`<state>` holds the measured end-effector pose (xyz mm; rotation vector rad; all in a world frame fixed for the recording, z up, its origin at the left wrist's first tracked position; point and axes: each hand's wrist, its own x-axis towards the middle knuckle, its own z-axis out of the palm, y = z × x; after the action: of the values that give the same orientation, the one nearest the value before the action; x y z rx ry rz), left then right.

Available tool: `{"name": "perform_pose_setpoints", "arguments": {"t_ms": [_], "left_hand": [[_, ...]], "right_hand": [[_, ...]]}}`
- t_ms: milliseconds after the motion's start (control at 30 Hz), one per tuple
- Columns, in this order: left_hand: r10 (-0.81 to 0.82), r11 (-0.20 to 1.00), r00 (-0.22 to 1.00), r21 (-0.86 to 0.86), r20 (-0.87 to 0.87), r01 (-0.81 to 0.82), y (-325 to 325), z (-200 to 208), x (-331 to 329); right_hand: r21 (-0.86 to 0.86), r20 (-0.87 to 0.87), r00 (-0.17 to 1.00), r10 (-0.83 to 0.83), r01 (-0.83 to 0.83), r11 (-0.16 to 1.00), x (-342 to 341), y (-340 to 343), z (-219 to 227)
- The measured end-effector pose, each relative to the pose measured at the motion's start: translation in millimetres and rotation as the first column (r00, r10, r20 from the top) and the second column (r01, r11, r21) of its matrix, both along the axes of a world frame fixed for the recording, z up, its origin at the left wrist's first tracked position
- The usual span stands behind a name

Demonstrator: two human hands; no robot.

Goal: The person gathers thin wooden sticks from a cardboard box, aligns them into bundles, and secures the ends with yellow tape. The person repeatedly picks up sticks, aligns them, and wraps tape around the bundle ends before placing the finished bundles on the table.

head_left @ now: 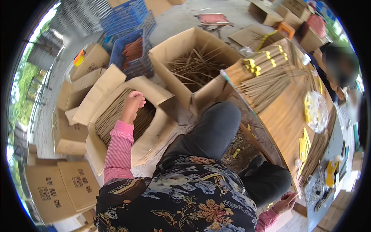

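My left hand (133,105) is over an open cardboard box (160,125) at the left, filled with thin brown sticks (112,116). Its fingers are curled closed, and whatever they may hold is hidden. Low at the right, beside the near corner of a wooden table (280,112), is my right hand (285,202). The fingers there are bent together too; I cannot make out anything in them. On the tabletop lie loose brown sticks (266,87) and bundles with yellow wrapping (266,60). More sticks (319,145) run along the table's right side, next to yellow strips (303,149).
A second open box (172,81) ahead holds scattered sticks. Blue crates (133,58) stand behind it, and closed cartons (62,189) at the left. A clear plastic bag (316,111) sits on the table. Another person (334,73) is beyond its right edge. A red stool (213,19) stands far back.
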<state>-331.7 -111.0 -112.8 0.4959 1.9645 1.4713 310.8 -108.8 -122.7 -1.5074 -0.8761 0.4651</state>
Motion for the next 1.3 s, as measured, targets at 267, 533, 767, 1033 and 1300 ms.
{"name": "perform_pose_setpoints", "arguments": {"t_ms": [267,533,767,1033,1300], "left_hand": [[-0.538,0.550,0.770,-0.835,-0.343,0.012,-129,-120,-46],[-0.686,0.391,0.669,-0.920,-0.287,0.006,-137,-126,-47],[-0.665,0.418,0.685,-0.908,-0.297,0.012,-137,-135,-49],[-0.706,0.443,0.636,-0.895,-0.312,0.053,-131,-127,-47],[-0.676,0.488,0.650,-0.872,-0.346,0.044,-135,-144,-47]], "right_hand": [[-0.023,0.191,0.928,0.321,-0.322,0.946,-68,51,21],[-0.040,0.265,0.897,0.355,-0.357,0.933,-96,60,43],[-0.061,0.289,0.867,0.405,-0.405,0.912,-99,49,39],[-0.092,0.264,0.872,0.412,-0.402,0.911,-98,44,40],[-0.120,0.267,0.863,0.429,-0.412,0.903,-100,42,39]]}}
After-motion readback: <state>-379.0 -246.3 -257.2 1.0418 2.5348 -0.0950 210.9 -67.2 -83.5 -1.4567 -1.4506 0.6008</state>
